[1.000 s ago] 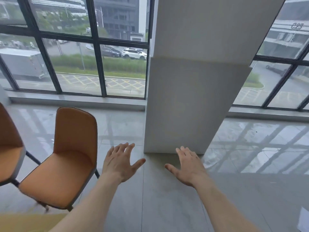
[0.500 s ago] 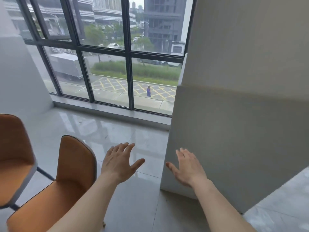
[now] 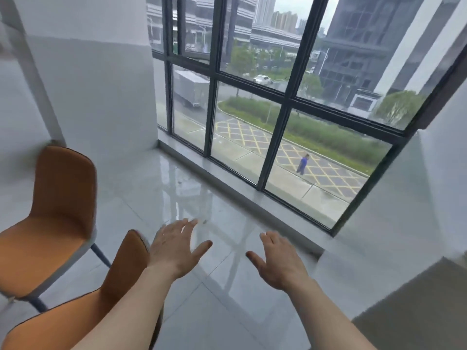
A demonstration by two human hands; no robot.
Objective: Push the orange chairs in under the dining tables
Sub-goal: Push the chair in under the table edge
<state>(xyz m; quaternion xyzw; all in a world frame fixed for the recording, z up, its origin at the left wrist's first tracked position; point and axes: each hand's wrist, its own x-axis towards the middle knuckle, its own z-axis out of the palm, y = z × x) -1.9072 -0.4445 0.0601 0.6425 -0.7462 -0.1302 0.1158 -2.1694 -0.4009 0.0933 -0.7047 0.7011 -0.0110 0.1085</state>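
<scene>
Both hands are reaching forward over the floor [image 3: 202,294], backs up, holding nothing. The left hand [image 3: 174,251] is sitting at about 7 o'clock from frame centre, its fingers [image 3: 185,224] straight and slightly spread, the thumb sticking out toward 3 o'clock. The right hand [image 3: 280,263] is sitting at about 5 o'clock, fingers straight and close together, the thumb splayed toward 9 o'clock. The two hands are near each other but apart, with bare tile showing between the thumbs.

Two orange chairs are standing at the left edge. The near chair [image 3: 75,317] is at about 7 o'clock — its backrest top is showing just beside the left wrist, and the left forearm is crossing in front of it; whether the arm is touching the backrest cannot be told. The far chair [image 3: 50,218] is at about 9 o'clock, upright, its seat facing the left edge of the frame, dark legs resting on the tile. The chairs are close together, not touching as far as the view shows.

A white pillar [image 3: 96,84] is rising behind the far chair at 10 to 11 o'clock. A window [image 3: 285,114] with a dark frame is filling 12 to 2 o'clock — through it a road with yellow hatching, a hedge, a truck and a figure in blue are showing. A second white wall [image 3: 434,203] is closing off the view at 3 to 4 o'clock. The glossy tile is reflecting the window bars.
</scene>
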